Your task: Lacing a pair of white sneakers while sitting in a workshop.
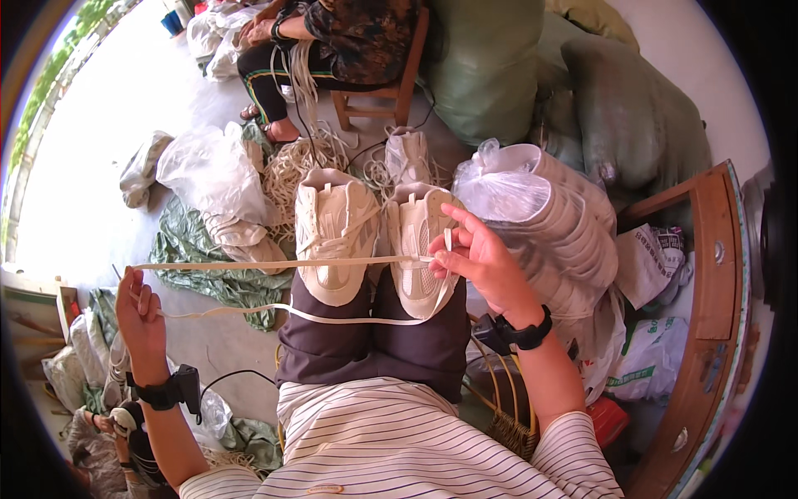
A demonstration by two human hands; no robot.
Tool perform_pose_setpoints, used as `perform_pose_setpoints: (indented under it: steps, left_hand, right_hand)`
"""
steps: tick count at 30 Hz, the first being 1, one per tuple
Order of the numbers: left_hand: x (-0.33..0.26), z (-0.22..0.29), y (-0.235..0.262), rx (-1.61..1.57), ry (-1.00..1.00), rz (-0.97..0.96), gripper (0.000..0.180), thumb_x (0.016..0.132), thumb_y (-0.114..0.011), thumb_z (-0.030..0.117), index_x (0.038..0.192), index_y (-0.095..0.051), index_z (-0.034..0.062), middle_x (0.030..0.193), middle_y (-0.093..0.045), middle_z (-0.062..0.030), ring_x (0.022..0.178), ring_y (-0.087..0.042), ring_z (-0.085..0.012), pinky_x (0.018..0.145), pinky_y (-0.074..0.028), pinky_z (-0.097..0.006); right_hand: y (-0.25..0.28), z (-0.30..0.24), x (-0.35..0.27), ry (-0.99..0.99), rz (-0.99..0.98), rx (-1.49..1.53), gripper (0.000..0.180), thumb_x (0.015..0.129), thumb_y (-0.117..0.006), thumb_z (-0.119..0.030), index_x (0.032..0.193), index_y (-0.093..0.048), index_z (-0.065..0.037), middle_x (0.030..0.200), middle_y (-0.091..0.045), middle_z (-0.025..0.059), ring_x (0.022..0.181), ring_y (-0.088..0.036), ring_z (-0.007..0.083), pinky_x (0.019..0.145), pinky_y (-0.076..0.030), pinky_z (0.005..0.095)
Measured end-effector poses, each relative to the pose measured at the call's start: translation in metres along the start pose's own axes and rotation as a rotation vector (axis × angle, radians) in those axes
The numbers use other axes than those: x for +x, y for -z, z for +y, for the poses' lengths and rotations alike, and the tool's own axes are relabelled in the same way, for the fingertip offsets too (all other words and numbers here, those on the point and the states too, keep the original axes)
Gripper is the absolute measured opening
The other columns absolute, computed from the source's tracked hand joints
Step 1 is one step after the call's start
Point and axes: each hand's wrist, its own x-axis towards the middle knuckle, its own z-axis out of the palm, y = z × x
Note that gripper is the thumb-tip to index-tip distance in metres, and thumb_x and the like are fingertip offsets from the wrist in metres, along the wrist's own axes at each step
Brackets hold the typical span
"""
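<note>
Two beige sneakers rest side by side on my thighs, toes toward me. Laces cross the tongue of the left sneaker point(335, 279). The right sneaker point(413, 287) has its tongue exposed, and a flat cream shoelace point(224, 266) lies over its front. My left hand point(141, 324), out to the left, pinches an end of the lace with fingers closed; one strand runs taut from it, another sags below. My right hand point(474, 256) pinches the lace beside the right sneaker, its index finger raised. Whether the lace passes through an eyelet there cannot be made out.
Shoes wrapped in clear plastic point(553, 224) are piled at the right, near a wooden frame point(715, 258). Loose laces point(295, 179) heap beyond the sneakers. A seated person point(332, 50) holds laces at the far side, beside large green sacks point(486, 66). A green sheet point(187, 241) covers floor leftward.
</note>
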Motion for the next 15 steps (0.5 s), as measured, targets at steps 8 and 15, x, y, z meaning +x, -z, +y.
perform_pose_setpoints:
  steps: [8, 15]
  left_hand:
    - [0.001, 0.000, -0.001, 0.016, -0.003, -0.011, 0.007, 0.093, -0.062, 0.012, 0.093, -0.057, 0.0061, 0.089, -0.064, -0.0018, 0.046, -0.031, -0.0019, 0.038, -0.023, -0.018]
    - [0.002, 0.007, -0.004, 0.018, -0.012, 0.015, 0.007, 0.093, -0.061, 0.012, 0.092, -0.058, 0.0065, 0.088, -0.064, -0.0011, 0.045, -0.030, -0.0017, 0.038, -0.023, -0.018]
  right_hand:
    - [-0.003, 0.035, 0.041, 0.243, 0.477, -0.906, 0.072, 0.082, -0.070, -0.016, 0.141, -0.034, 0.001, 0.089, -0.062, 0.0121, 0.070, -0.060, 0.0209, 0.068, -0.049, 0.0309]
    - [0.001, 0.031, 0.040, 0.238, 0.531, -1.058, 0.064, 0.082, -0.064, -0.018, 0.137, -0.042, 0.008, 0.069, -0.062, 0.0122, 0.061, -0.062, 0.0267, 0.060, -0.049, 0.0373]
